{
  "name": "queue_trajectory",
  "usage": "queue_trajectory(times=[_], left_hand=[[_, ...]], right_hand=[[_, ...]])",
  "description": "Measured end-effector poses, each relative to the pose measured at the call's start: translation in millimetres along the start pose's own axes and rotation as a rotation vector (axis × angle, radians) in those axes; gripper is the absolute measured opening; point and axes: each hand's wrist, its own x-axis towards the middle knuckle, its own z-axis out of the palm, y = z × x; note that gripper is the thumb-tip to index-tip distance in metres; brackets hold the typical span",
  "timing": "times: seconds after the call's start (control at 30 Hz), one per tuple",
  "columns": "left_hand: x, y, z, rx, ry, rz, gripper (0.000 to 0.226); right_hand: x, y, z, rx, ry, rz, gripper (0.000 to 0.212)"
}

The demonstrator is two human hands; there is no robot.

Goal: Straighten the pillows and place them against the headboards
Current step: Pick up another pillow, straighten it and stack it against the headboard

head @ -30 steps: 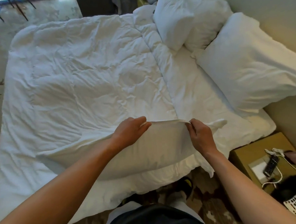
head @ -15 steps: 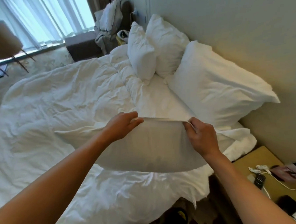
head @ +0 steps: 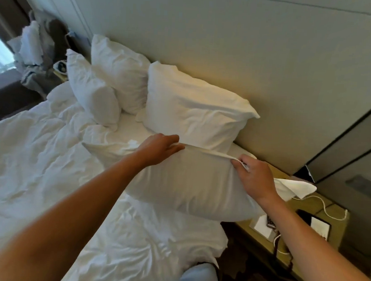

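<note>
I hold a white pillow (head: 188, 183) by its top edge above the bed's near corner. My left hand (head: 160, 148) grips the left part of that edge and my right hand (head: 253, 176) pinches the right part. Its loose case end (head: 296, 188) hangs over the nightstand. Just beyond it, a large white pillow (head: 194, 113) leans on the beige headboard (head: 227, 63). Two more white pillows stand further left: one (head: 119, 72) against the headboard, another (head: 90, 92) in front of it.
A rumpled white duvet (head: 39, 165) covers the bed. A wooden nightstand (head: 318, 211) at the right carries a remote (head: 270, 222), a white cable and papers. Clothes are piled on a chair (head: 36, 55) at the far left by the window.
Both hands have carried the held pillow up and toward the headboard. It now hangs close in front of the large leaning pillow, and my view has swung toward the wall.
</note>
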Motion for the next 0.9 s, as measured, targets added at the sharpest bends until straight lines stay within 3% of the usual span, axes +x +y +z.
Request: queue_trajectory(times=[0.3, 0.43, 0.6, 0.73, 0.9], left_hand=[[127, -35, 0, 0.089, -0.071, 0.237, 0.035], [163, -71, 36, 0.129, -0.167, 0.198, 0.032], [170, -117, 106, -0.040, -0.311, 0.123, 0.027], [169, -140, 122, -0.044, -0.238, 0.147, 0.029], [169, -169, 112, 0.169, -0.188, 0.110, 0.019]], right_hand=[[48, 15, 12, -0.013, 0.020, 0.153, 0.033], [83, 31, 51, -0.006, -0.109, 0.277, 0.031], [98, 58, 107, -0.081, -0.229, 0.414, 0.030], [105, 62, 126, -0.239, -0.183, 0.365, 0.032], [107, 52, 113, -0.424, -0.098, 0.268, 0.022]])
